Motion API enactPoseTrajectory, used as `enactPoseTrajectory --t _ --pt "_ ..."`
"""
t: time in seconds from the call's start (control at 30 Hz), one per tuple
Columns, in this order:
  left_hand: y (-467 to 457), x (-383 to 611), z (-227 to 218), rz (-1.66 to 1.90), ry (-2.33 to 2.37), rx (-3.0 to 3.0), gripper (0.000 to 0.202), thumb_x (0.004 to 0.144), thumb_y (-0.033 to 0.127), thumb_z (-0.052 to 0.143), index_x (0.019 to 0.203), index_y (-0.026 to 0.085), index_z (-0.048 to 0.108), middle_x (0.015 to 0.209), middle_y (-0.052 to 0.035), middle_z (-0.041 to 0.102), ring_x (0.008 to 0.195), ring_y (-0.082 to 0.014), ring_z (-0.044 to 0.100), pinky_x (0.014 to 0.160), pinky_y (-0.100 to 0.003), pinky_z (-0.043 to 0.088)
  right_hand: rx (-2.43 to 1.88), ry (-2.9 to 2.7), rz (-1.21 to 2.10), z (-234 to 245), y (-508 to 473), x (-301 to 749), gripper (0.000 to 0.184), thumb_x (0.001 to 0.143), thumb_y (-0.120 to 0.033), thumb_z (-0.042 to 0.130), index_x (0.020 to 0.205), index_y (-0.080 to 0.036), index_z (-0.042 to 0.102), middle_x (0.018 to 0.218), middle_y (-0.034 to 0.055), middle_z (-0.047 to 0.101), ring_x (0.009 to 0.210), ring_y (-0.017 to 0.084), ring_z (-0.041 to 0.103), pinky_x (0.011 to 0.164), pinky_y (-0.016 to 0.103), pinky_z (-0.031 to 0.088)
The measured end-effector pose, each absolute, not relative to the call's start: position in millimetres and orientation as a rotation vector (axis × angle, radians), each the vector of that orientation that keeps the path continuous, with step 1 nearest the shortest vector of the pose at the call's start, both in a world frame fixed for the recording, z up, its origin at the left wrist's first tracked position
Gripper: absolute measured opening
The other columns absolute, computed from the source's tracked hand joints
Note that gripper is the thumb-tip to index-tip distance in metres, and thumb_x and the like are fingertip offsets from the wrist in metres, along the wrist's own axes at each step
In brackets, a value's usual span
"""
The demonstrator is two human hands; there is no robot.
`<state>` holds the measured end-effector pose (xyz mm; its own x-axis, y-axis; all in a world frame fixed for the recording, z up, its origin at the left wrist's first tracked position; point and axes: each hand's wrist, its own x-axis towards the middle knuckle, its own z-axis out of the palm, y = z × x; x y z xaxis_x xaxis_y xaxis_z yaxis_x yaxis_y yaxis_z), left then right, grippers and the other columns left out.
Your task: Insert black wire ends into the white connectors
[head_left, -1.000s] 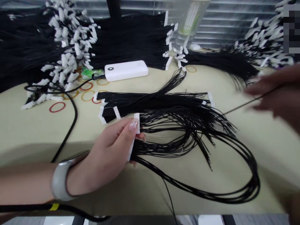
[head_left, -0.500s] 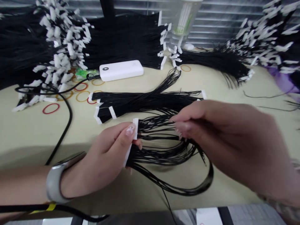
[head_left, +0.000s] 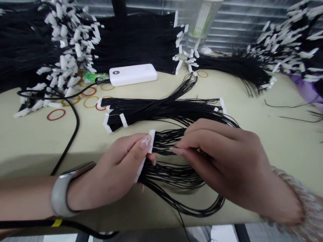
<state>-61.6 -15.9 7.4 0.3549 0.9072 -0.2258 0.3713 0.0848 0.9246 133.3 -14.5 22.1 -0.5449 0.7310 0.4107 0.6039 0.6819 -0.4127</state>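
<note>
A white connector strip (head_left: pixel 152 141) is pinched under the thumb of my left hand (head_left: pixel 113 164), which is closed. Thin black wires (head_left: pixel 174 173) run out of it to the right and loop back near the table's front edge. Below it, a second white strip (head_left: pixel 140 170) sticks out under the same hand. My right hand (head_left: pixel 227 168) is closed, thumb and forefinger pinching a black wire just right of the connector. Its other fingers are curled and partly hidden. Behind both hands lies a flat bundle of black wires (head_left: pixel 151 109) with white connectors at its ends.
A white power bank (head_left: pixel 133 74) with a black cable (head_left: pixel 72 134) lies behind, near red and yellow rubber bands (head_left: pixel 56 114). Large piles of black wires (head_left: pixel 136 43) with white connectors line the back. A clear cup (head_left: pixel 202 28) stands among them. Purple material (head_left: pixel 304 89) shows at right.
My right hand has moved left and slightly down, bringing its pinched fingertips closer to the connector. My left hand still grips the connector and has shifted slightly right in view.
</note>
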Motion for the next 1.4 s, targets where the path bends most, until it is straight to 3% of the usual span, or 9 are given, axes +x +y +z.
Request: enactPoseTrajectory --t 0.33,0.7,0.87,1.13,1.4 --pt "-15 -62 6 0.617 1.232 1.573 0.035 0.088 0.038 0.031 0.06 0.021 0.045 0.05 0.0049 0.041 0.044 -0.0089 0.042 0.041 -0.019 0.037 -1.019 -2.354 0.015 19 -20 133 0.008 0.078 -0.012 0.053 0.073 -0.017 0.057 0.083 0.0027 0.061 0.075 0.011 0.055 0.066 0.024 0.044" --pt "-17 -64 3 0.635 1.254 1.71 0.034 0.089 0.035 0.03 0.063 0.021 0.048 0.051 0.0046 0.042 0.048 -0.0092 0.042 0.042 -0.018 0.037 -0.98 -2.452 0.192 16 -16 133 0.011 0.079 -0.012 0.049 0.074 -0.014 0.059 0.072 0.0018 0.056 0.065 0.01 0.05 0.058 0.023 0.04" --pt "-16 -65 2 0.652 1.183 1.858 0.032 0.089 0.027 0.031 0.064 0.02 0.05 0.056 0.0048 0.049 0.052 -0.0087 0.044 0.05 -0.018 0.038 -0.988 -2.416 0.158 15 -16 131 0.012 0.08 -0.011 0.048 0.078 -0.014 0.06 0.076 0.0031 0.057 0.068 0.01 0.051 0.059 0.023 0.04" --pt "-17 -62 3 0.67 1.132 1.931 0.028 0.088 0.017 0.032 0.065 0.019 0.049 0.058 0.006 0.049 0.054 -0.0078 0.044 0.053 -0.017 0.037 -0.883 -2.404 0.113 7 -19 128 0.012 0.078 -0.007 0.047 0.077 -0.013 0.058 0.078 0.0043 0.058 0.072 0.012 0.051 0.061 0.025 0.041" --pt "-18 -64 1 0.64 1.146 1.852 0.028 0.089 0.024 0.032 0.067 0.02 0.048 0.059 0.0059 0.047 0.053 -0.0083 0.041 0.052 -0.018 0.037 -0.879 -2.388 0.022 2 -21 124 0.012 0.076 -0.006 0.047 0.073 -0.014 0.056 0.077 0.0042 0.058 0.071 0.012 0.051 0.06 0.026 0.042"
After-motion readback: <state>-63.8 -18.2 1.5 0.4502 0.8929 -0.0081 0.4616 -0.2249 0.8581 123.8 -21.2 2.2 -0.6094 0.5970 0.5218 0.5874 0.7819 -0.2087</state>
